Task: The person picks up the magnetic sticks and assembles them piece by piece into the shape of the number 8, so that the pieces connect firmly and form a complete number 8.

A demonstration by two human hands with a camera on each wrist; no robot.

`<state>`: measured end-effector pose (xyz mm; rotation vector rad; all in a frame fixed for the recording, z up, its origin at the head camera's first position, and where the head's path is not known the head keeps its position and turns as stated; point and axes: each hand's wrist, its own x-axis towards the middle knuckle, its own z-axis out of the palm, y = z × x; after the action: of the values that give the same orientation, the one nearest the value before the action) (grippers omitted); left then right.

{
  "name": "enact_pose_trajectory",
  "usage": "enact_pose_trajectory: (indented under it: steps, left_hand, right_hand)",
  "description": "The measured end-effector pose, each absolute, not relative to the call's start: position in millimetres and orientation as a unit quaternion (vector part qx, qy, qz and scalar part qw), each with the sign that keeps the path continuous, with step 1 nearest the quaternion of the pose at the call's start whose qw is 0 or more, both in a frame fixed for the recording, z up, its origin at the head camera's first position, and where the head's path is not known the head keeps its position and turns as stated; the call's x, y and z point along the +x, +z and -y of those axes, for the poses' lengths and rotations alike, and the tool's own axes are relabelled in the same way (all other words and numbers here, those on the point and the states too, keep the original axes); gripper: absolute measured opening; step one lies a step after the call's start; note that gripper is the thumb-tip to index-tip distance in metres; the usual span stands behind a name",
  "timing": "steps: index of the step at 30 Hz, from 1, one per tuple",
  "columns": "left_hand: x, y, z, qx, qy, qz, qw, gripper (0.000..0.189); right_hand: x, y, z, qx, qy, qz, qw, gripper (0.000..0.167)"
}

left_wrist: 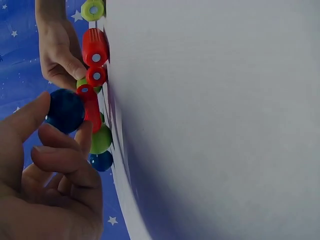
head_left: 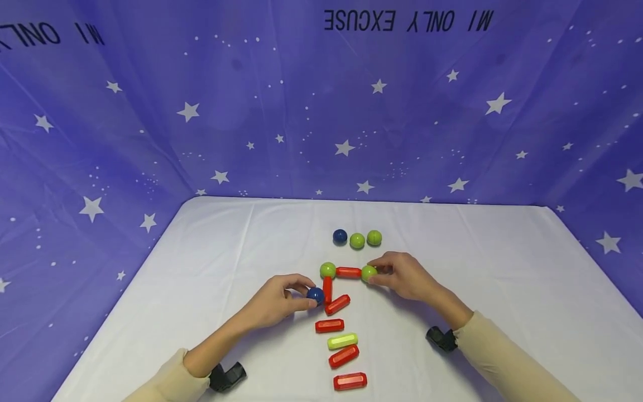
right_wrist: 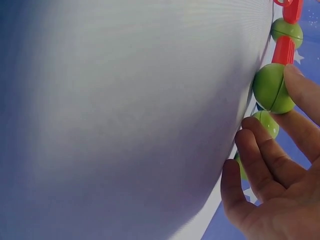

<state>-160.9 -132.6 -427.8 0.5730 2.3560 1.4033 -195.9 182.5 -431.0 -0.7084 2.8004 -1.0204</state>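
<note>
Between thumb and fingers, my left hand [head_left: 277, 300] pinches a dark blue ball [head_left: 315, 295], just left of a red rod [head_left: 327, 290]. My right hand [head_left: 406, 276] pinches a green ball [head_left: 369, 273] by its right side. That ball meets the right end of another red rod [head_left: 349, 272], whose left end meets a second green ball [head_left: 328, 270]. From this corner ball the first red rod runs toward me. A slanted red rod [head_left: 337, 305] lies at its near end. In the left wrist view the blue ball [left_wrist: 66, 111] sits between the fingertips.
Behind the joined pieces, a blue ball [head_left: 340, 237] and two green balls [head_left: 357, 240] stand in a row. Nearer me lie a red rod [head_left: 329, 326], a yellow-green rod [head_left: 342, 341] and two more red rods [head_left: 350, 381]. A white cloth [head_left: 201, 262] covers the table; a starry purple curtain [head_left: 301, 111] hangs behind.
</note>
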Motion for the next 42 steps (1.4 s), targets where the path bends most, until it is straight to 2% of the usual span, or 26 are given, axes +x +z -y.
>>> enact_pose_trajectory:
  steps: [13, 42]
  left_hand:
    - [-156.8, -429.5, 129.6, 0.223, 0.476, -0.827, 0.2, 0.03]
    - [-151.7, -433.0, 126.5, 0.244, 0.439, -0.842, 0.199, 0.029]
  right_hand:
    - [-197.4, -431.7, -184.0, -0.242, -0.334, -0.91, 0.037, 0.032]
    - [-197.1, -430.4, -183.4, -0.237, -0.33, -0.913, 0.041, 0.032]
